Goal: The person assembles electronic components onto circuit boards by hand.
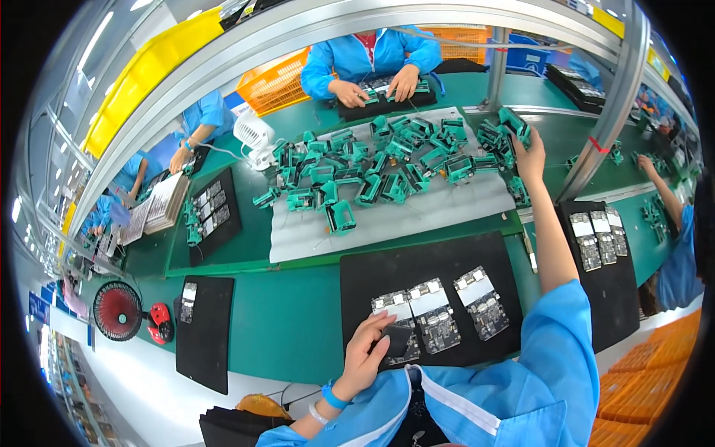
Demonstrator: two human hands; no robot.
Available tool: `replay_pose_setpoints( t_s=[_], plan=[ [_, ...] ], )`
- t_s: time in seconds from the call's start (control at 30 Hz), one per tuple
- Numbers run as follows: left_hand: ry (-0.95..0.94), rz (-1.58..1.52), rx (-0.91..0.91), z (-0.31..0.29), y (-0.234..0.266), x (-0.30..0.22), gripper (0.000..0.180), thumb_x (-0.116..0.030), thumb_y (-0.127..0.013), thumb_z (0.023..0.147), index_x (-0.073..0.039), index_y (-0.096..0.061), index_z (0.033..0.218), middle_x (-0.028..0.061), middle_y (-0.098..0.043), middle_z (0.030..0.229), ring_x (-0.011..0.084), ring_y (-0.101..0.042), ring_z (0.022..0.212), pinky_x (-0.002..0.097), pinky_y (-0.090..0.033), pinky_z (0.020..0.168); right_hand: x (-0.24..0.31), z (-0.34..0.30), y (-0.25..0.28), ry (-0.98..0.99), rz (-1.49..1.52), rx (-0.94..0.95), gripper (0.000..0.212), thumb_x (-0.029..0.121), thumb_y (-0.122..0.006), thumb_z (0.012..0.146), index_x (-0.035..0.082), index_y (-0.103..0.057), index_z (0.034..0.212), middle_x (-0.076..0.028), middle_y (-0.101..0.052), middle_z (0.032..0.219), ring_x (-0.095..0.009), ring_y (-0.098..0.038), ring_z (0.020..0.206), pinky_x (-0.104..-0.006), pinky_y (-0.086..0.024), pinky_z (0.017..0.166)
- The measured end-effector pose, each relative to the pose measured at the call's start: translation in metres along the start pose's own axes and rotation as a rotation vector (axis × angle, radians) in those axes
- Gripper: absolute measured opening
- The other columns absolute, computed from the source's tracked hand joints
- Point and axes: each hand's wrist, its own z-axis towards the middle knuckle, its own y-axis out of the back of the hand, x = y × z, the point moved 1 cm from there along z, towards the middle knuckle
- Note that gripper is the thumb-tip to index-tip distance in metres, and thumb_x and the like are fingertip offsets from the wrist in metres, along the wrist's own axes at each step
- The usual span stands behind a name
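Note:
My left hand (365, 349) is closed on a small dark rectangular block (399, 340), held between thumb and fingers over the leftmost circuit board (392, 302). Beside that board lie a second circuit board (436, 320) and, a little apart, a third circuit board (482, 304), all on a black mat (357, 277). My right arm reaches far forward. Its hand (529, 158) grips a green plastic housing (514, 124) at the right end of a heap of similar green housings (372, 175). The fingers partly hide that housing.
The heap rests on a white foam sheet (298, 242). A metal post (611, 104) rises right of my arm. A white fan (255, 138), a dark round fan (118, 311) and more black mats stand left. Opposite, a co-worker's hands (402, 83) handle green parts.

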Motion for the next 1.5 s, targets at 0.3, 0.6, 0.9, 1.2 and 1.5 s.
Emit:
replay_pose_setpoints(
  t_s=[0.3,0.6,0.9,1.2,1.5],
  plan=[
    [-0.032,0.011,-0.005,0.001,0.0,0.003,0.02,-0.016,-0.054,0.096,0.001,-0.058,0.085,0.0187,-0.062,0.13,0.0344,-0.045,0.134,0.0489,-0.025,0.116,0.143,-0.095,-0.022,0.142,0.055,0.712,0.048,0.017,-0.073,0.082,0.014,-0.056,0.126,-0.018,-0.054,0.125,-0.038,-0.057,0.111,-0.0438,-0.048,0.093],
    [-0.072,-0.203,-0.058,0.022,0.02,-0.026,0.031,-0.027,-0.054,0.1,0.003,-0.062,0.103,0.0217,-0.045,0.146,0.0313,-0.038,0.138,0.0443,-0.024,0.115,0.181,-0.111,-0.025,0.093,0.164,0.459,0.061,0.04,-0.076,0.082,0.007,-0.056,0.13,-0.013,-0.053,0.134,-0.033,-0.044,0.128,-0.0478,-0.033,0.106],
    [-0.316,-0.509,-0.257,0.063,-0.003,-0.062,0.017,-0.011,-0.061,0.097,0.003,-0.066,0.105,0.0229,-0.04,0.149,0.0295,-0.036,0.138,0.0417,-0.025,0.114,0.279,-0.169,0.061,0.672,0.281,0.48,0.059,0.02,-0.085,0.067,0.008,-0.063,0.12,-0.013,-0.055,0.131,-0.036,-0.047,0.132,-0.0536,-0.029,0.108],
    [-0.076,-1.156,-0.173,0.056,0.041,-0.038,0.028,-0.027,-0.047,0.104,-0.003,-0.06,0.108,0.0126,-0.066,0.109,0.0279,-0.061,0.108,0.0462,-0.047,0.097,0.27,-0.177,0.079,-0.259,1.05,1.141,0.097,0.017,-0.085,0.071,-0.003,-0.032,0.149,-0.015,-0.044,0.146,-0.024,-0.046,0.132,-0.038,-0.034,0.111],
    [0.071,-0.388,0.081,0.053,0.05,-0.031,0.051,-0.035,-0.053,0.1,0.0,-0.049,0.136,0.0167,-0.054,0.137,0.0287,-0.048,0.13,0.0413,-0.032,0.113,0.243,-0.159,0.073,-0.709,1.075,1.233,0.045,0.005,-0.078,0.079,-0.004,-0.061,0.12,-0.011,-0.07,0.107,-0.016,-0.068,0.094,-0.0327,-0.053,0.089]
  ],
)
